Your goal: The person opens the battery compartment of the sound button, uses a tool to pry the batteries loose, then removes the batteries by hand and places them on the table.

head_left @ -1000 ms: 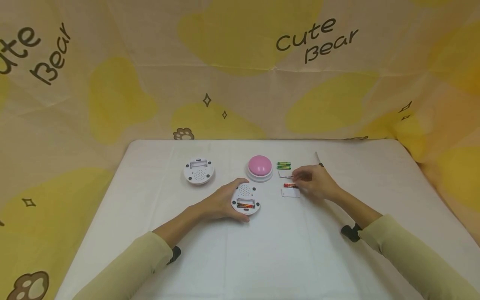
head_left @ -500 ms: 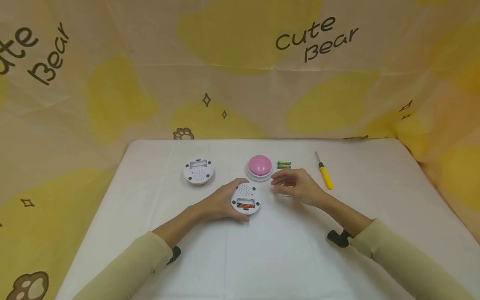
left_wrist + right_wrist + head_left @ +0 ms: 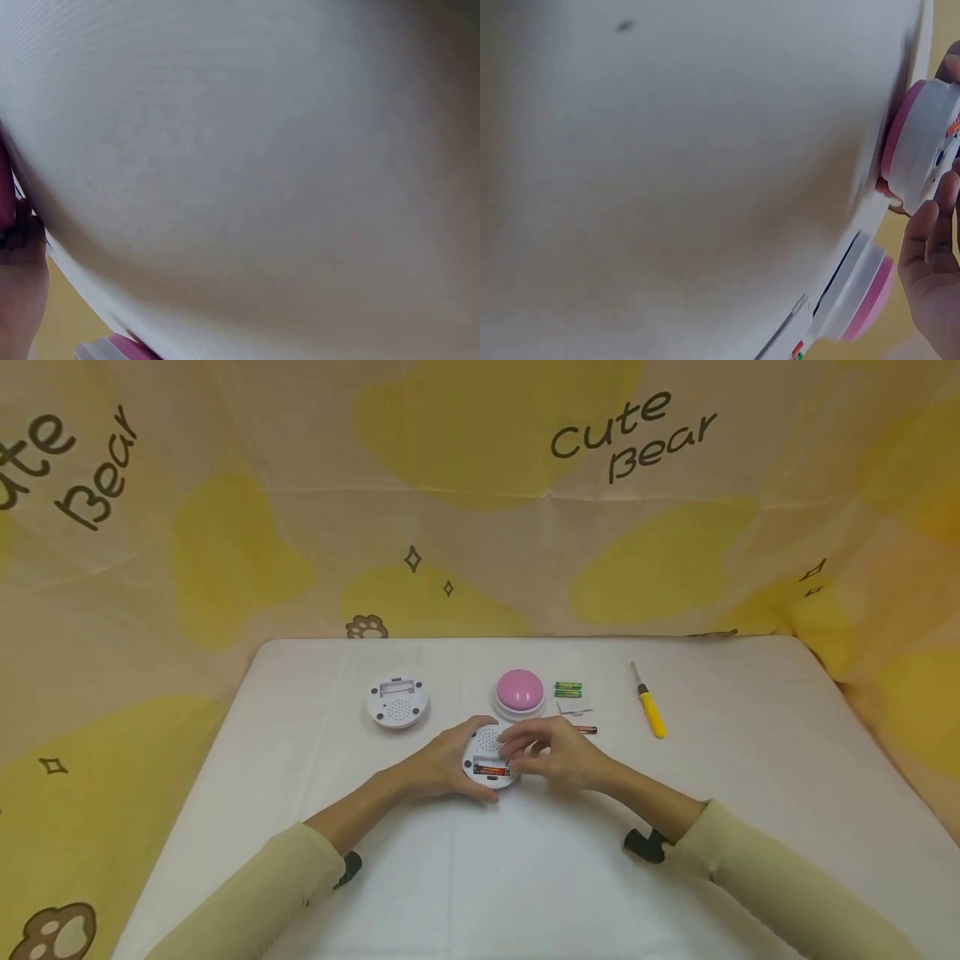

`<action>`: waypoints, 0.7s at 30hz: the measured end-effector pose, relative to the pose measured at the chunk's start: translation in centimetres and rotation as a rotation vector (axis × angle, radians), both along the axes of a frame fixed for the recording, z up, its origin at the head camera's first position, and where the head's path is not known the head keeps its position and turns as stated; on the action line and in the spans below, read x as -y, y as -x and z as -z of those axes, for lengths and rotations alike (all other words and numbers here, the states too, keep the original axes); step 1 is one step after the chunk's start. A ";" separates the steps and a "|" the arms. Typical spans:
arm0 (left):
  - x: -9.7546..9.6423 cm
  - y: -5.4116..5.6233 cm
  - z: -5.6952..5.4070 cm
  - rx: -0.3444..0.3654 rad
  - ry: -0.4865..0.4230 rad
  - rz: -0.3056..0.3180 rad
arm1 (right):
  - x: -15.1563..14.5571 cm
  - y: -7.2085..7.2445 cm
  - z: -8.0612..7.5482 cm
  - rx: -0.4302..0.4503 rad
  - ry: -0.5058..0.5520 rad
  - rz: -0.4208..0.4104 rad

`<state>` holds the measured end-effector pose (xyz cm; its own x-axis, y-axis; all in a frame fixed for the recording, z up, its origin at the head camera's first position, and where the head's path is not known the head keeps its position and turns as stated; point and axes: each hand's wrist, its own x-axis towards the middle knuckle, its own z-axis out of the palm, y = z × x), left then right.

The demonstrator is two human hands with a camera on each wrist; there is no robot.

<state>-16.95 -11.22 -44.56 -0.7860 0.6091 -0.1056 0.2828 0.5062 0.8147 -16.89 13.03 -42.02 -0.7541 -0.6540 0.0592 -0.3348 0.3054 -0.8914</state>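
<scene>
My left hand (image 3: 444,767) grips the rim of a white round push button (image 3: 477,778) turned underside up. Its battery slot holds one red battery (image 3: 491,770). Over the slot's right end hovers my right hand (image 3: 558,752), fingers bent loosely and no object visible between them; whether the fingertips touch the button is hidden. In the right wrist view the right fingers (image 3: 922,236) are beside the button's white side (image 3: 922,142), pink cap down. A second red battery (image 3: 587,729) lies to the right, partly behind the hand.
Another upturned white button (image 3: 397,713), its battery slot bare, sits at left. Behind my hands stands a pink-topped button (image 3: 520,692). Two green batteries (image 3: 567,690), a white battery cover (image 3: 573,706) and a yellow-handled screwdriver (image 3: 651,712) lie at right on the white table (image 3: 450,877).
From the loose batteries and covers, my right hand has moved left to the held button. This has uncovered the screwdriver. My left hand and the button have stayed put.
</scene>
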 end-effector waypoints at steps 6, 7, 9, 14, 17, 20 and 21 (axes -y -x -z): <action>0.0 0.0 0.0 -0.001 -0.003 0.004 | 0.8 -0.2 0.4 0.015 0.001 -0.028; 0.0 0.0 0.0 0.000 -0.001 0.003 | 0.9 -0.3 0.5 0.013 -0.001 -0.031; 0.0 0.0 -0.1 -0.002 0.004 0.001 | 1.1 -0.3 0.5 0.008 -0.002 -0.035; 0.0 0.0 0.0 -0.018 0.002 0.008 | 1.5 -0.4 0.6 -0.021 -0.014 -0.039; 0.1 0.0 0.1 -0.030 0.004 0.014 | 1.6 -0.5 0.6 -0.041 -0.016 -0.048; 0.1 0.0 0.2 -0.040 0.001 0.019 | 1.8 -0.6 0.6 -0.069 -0.010 -0.058; 0.1 0.0 0.2 -0.040 0.000 0.019 | 1.8 -0.6 0.7 -0.081 -0.007 -0.061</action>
